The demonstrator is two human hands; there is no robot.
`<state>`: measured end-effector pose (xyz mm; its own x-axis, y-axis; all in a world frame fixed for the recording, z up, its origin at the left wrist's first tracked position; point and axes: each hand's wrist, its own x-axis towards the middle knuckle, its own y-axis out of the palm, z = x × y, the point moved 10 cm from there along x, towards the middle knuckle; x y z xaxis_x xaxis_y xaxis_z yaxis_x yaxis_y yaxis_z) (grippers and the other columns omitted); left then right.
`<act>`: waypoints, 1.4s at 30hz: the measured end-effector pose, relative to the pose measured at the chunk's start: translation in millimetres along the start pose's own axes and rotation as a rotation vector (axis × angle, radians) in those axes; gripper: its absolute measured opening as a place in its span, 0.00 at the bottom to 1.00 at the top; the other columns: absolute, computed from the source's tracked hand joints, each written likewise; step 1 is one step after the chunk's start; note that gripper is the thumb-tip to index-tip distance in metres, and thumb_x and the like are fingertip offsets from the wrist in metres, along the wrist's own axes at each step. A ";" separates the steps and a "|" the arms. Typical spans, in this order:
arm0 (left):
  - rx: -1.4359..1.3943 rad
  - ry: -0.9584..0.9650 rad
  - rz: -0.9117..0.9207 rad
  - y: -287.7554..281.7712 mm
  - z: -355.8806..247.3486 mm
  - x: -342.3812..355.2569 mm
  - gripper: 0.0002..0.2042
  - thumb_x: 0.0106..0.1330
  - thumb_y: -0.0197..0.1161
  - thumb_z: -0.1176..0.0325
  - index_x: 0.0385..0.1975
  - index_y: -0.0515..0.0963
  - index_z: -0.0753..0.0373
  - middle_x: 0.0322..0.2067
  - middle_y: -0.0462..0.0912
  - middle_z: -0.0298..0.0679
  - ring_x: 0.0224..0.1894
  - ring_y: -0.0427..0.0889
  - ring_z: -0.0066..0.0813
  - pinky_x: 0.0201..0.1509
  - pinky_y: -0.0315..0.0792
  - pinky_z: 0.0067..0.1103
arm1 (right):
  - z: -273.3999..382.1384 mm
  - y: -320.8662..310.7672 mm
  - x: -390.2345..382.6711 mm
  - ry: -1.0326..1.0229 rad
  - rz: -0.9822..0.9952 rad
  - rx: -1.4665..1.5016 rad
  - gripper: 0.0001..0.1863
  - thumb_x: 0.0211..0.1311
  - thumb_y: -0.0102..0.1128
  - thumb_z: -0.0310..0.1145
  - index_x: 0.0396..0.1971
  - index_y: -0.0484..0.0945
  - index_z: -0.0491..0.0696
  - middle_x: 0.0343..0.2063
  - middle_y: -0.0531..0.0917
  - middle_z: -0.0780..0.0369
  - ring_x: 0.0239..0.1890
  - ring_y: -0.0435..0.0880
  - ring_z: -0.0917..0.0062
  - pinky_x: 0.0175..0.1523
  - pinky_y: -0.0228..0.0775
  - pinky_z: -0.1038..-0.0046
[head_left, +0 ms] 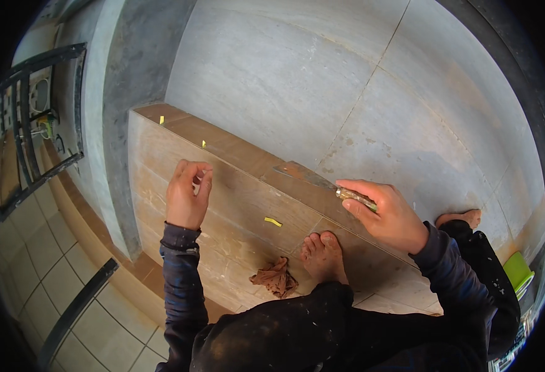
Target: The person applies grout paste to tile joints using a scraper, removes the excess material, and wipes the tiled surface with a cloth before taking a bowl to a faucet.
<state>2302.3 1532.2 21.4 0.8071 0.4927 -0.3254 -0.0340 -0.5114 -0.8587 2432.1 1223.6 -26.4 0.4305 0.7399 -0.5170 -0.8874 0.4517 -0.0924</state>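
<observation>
Here, right hand [390,214] fingers grip scraper handle [350,194]; left hand [186,197] fingers curled, contents unclear.

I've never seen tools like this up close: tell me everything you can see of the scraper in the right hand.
The scraper has a flat, metal-looking blade, grey with rusty brown patches, widening toward its tip. Its handle looks mottled and worn, shiny near the blade. The right hand grips the handle, pointing the blade leftward over the brown ledge; whether blade and ledge touch is unclear.
</observation>
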 end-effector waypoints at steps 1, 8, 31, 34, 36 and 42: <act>0.106 0.036 -0.053 -8.4 9.1 20.8 0.05 0.66 0.68 0.71 0.39 0.81 0.61 0.32 0.77 0.39 0.31 0.79 0.35 0.36 0.74 0.27 | 10.2 12.5 12.0 -0.003 0.072 0.067 0.18 0.69 0.61 0.34 0.54 0.81 0.40 0.37 0.86 0.47 0.34 0.86 0.56 0.40 0.76 0.64; 0.677 -0.015 0.392 38.7 50.9 103.6 0.13 0.67 0.64 0.55 0.37 0.81 0.60 0.34 0.83 0.42 0.40 0.85 0.46 0.44 0.77 0.40 | 9.6 63.0 69.9 -0.228 -0.011 0.125 0.18 0.69 0.61 0.33 0.54 0.81 0.40 0.25 0.82 0.49 0.22 0.79 0.62 0.33 0.71 0.66; 0.328 0.156 0.871 69.3 75.6 119.6 0.14 0.74 0.57 0.60 0.30 0.74 0.65 0.23 0.74 0.44 0.26 0.71 0.39 0.34 0.68 0.32 | 17.4 104.9 134.9 -0.184 0.083 -0.079 0.16 0.69 0.61 0.34 0.52 0.83 0.43 0.26 0.85 0.50 0.24 0.83 0.57 0.35 0.76 0.63; 0.336 0.060 0.925 71.5 84.5 120.5 0.14 0.75 0.57 0.61 0.30 0.73 0.65 0.22 0.73 0.41 0.27 0.70 0.34 0.34 0.68 0.31 | 26.1 101.6 131.1 -0.159 0.093 -0.143 0.15 0.69 0.60 0.34 0.50 0.84 0.45 0.20 0.82 0.51 0.21 0.81 0.55 0.32 0.74 0.59; 0.349 -0.003 0.964 72.3 89.4 118.0 0.14 0.76 0.57 0.61 0.30 0.73 0.65 0.21 0.70 0.37 0.26 0.67 0.28 0.33 0.67 0.28 | 28.3 103.4 122.6 -0.098 0.136 -0.127 0.14 0.69 0.59 0.34 0.49 0.85 0.46 0.19 0.82 0.52 0.21 0.81 0.54 0.32 0.74 0.58; 0.358 0.088 0.927 70.6 83.1 119.5 0.15 0.76 0.57 0.61 0.30 0.72 0.65 0.20 0.68 0.35 0.25 0.65 0.25 0.32 0.65 0.27 | 56.5 106.0 126.6 -0.192 0.013 -0.229 0.11 0.70 0.57 0.34 0.38 0.84 0.43 0.17 0.81 0.50 0.22 0.81 0.52 0.32 0.75 0.55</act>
<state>2347.4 1613.5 -111.0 0.4119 -0.0548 -0.9096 -0.8366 -0.4184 -0.3537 2401.9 1393.3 -53.5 0.4226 0.8357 -0.3507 -0.8978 0.3332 -0.2881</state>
